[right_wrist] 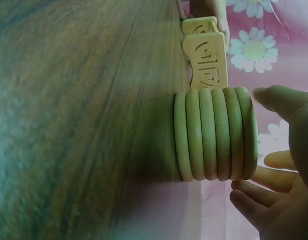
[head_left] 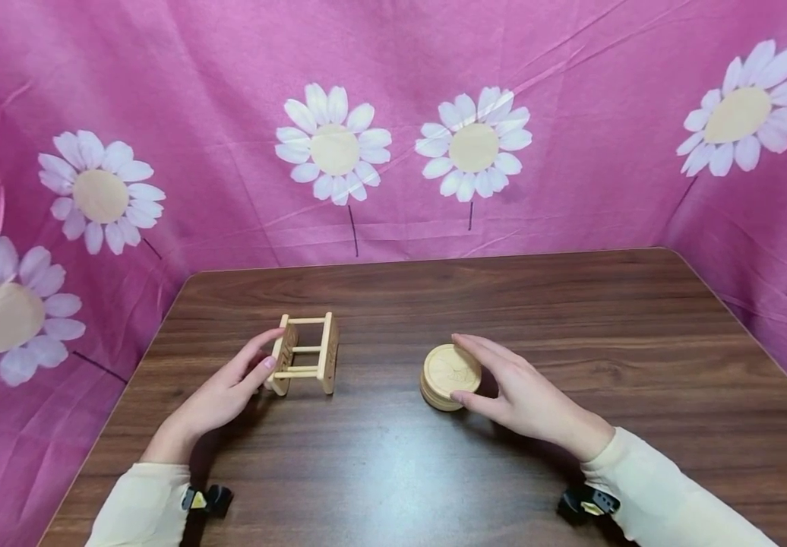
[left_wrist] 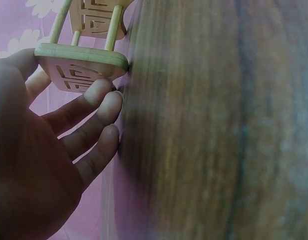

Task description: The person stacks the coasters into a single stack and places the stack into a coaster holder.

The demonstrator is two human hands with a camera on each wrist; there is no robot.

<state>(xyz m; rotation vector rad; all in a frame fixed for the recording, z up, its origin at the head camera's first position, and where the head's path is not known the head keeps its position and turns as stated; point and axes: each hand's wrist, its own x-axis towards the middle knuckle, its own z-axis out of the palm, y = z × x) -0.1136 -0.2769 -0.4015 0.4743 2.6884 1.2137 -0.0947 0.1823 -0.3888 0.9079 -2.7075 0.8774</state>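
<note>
A small wooden rack, with two cut-out side panels joined by rods, stands on the left of the table. At its left panel is my left hand, index finger and thumb right at the panel's edge. In the left wrist view the other fingers extend loosely beside the panel. Further right stands a stack of round wooden coasters, the top one bearing an engraved mark. Around the stack my right hand spreads, thumb on the near side and fingers on the far side, close to the top coaster.
The dark wood-grain table reaches back to a pink cloth printed with white daisies. That cloth encloses the back and both sides. A black strap device sits at each sleeve cuff.
</note>
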